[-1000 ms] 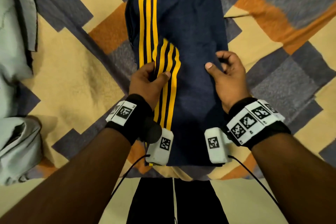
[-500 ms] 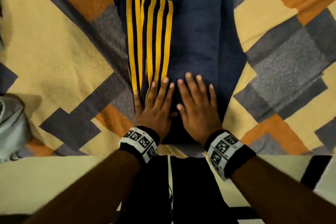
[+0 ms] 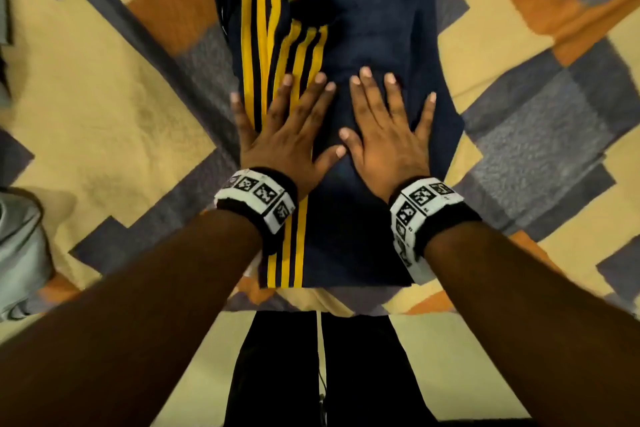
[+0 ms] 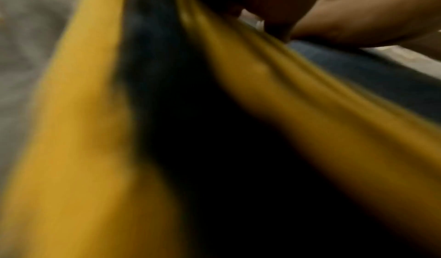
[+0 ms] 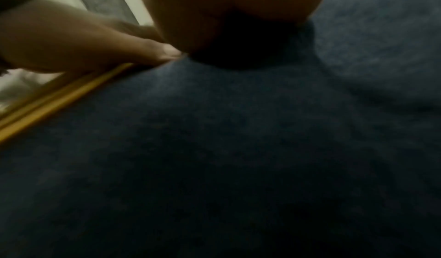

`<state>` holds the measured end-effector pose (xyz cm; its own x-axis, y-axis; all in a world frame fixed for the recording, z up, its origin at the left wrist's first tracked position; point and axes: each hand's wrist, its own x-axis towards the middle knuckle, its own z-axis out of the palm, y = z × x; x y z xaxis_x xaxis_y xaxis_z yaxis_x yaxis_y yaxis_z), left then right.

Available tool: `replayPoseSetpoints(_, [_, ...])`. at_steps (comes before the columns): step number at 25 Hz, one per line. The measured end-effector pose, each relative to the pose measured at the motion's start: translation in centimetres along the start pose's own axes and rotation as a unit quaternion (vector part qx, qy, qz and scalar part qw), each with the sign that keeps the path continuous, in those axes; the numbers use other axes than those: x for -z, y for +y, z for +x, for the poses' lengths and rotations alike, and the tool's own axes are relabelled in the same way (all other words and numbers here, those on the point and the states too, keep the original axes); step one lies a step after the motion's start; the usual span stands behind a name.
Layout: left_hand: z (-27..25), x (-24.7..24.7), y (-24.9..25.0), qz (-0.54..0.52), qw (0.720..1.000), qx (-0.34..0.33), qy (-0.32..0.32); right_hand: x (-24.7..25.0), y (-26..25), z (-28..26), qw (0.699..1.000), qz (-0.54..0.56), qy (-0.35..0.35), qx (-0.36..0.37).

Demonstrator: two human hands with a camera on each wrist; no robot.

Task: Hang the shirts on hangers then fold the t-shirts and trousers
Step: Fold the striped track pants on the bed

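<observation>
Navy trousers [image 3: 367,24] with yellow side stripes lie lengthwise on the patterned bedcover, one part folded over the other. My left hand [image 3: 284,128] lies flat on the striped side, fingers spread and straight. My right hand [image 3: 391,125] presses flat on the plain navy side, right beside it, thumbs nearly touching. The left wrist view is blurred and shows only the trousers' yellow stripes [image 4: 78,130] and navy cloth. In the right wrist view the trousers' navy fabric [image 5: 238,149] fills the frame, with my left hand [image 5: 78,49] resting at its upper left.
The bedcover [image 3: 104,121] has cream, grey and orange blocks. A pale grey-green garment [image 3: 20,246] lies bunched at the left edge. The bed's near edge runs just below the trousers, with the person's dark-clad legs [image 3: 311,374] beyond it.
A second ago my hands gripped the folded cloth; they then flattened onto the trousers. Since half a second ago both flat hands have slid farther up the cloth and spread wider.
</observation>
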<state>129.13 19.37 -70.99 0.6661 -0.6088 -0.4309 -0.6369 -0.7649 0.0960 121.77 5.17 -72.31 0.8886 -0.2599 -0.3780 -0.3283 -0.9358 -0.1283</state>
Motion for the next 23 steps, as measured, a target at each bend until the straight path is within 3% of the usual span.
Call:
replayPoseSetpoints(3, [-0.4,0.0,-3.2,-0.012,0.997,0.064,-0.033,0.3,4.3,0.2,0.993,0.025,0.007,-0.115])
replayPoseSetpoints(4, [-0.9,0.5,-2.6,-0.012,0.998,0.062,-0.030,0.8,4.5,-0.1,0.994,0.013,0.020,-0.107])
replayPoseSetpoints(7, [-0.5,0.4,1.1,-0.011,1.000,-0.013,0.007,0.8,2.3,0.3,0.997,-0.039,0.014,0.068])
replayPoseSetpoints(8, [-0.2,0.0,1.1,-0.012,1.000,-0.012,0.002,0.6,2.1,0.8,0.997,-0.038,0.004,0.074])
replayPoseSetpoints(11, [-2.1,-1.4,-2.1,-0.036,0.997,0.066,-0.020,0.2,3.9,0.0,0.996,0.009,0.003,-0.086])
replayPoseSetpoints(12, [-4.2,-2.2,-2.5,-0.030,0.997,0.057,-0.029,0.1,4.0,-1.5,0.994,0.009,0.018,-0.103])
replayPoseSetpoints(13, [-6.7,-3.3,-2.1,-0.021,0.999,0.014,-0.028,-0.3,3.4,-3.3,0.997,-0.004,0.031,-0.064])
replayPoseSetpoints(15, [-11.7,-6.0,0.2,0.004,0.994,-0.107,-0.035,-2.8,1.0,-7.9,0.994,-0.040,0.017,0.098])
replayPoseSetpoints(16, [-13.3,-7.5,1.1,0.011,0.991,-0.126,-0.037,-4.4,0.0,-10.2,0.986,-0.054,-0.005,0.156])
replayPoseSetpoints(20, [-15.7,-10.1,-2.7,0.010,0.997,-0.058,-0.058,-6.9,4.1,-15.5,0.974,-0.106,-0.067,0.189])
replayPoseSetpoints(23, [-19.0,-8.4,-4.9,0.006,0.998,0.026,-0.058,-4.4,7.6,-18.7,0.981,-0.122,-0.088,0.124])
